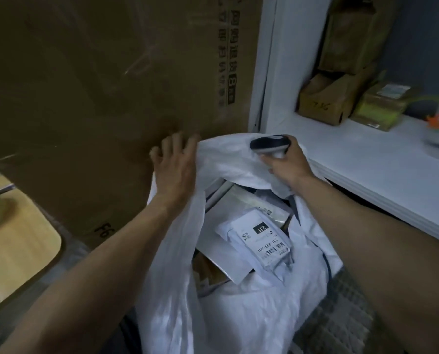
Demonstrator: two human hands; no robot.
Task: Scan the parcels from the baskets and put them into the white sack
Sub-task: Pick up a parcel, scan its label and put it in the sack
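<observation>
**White sack held open, scanner in the right hand**

The white sack (238,315) is seen in the middle of the view, its mouth spread wide between both arms. The left hand (173,164) is laid on the sack's left rim, beside a large cardboard box (98,85); its fingers are spread and nearly straight, and the thumb is hidden by the fabric. The right hand (287,166) is curled tightly round the handle of a barcode scanner (269,144), and the far rim of the sack is bunched beneath it. Several parcels are piled inside the sack. Uppermost is a white labelled parcel (261,241), lying flat with its barcode label facing up. A white counter (379,159) is seen to the right, with small cartons (323,100) stacked on it.
</observation>
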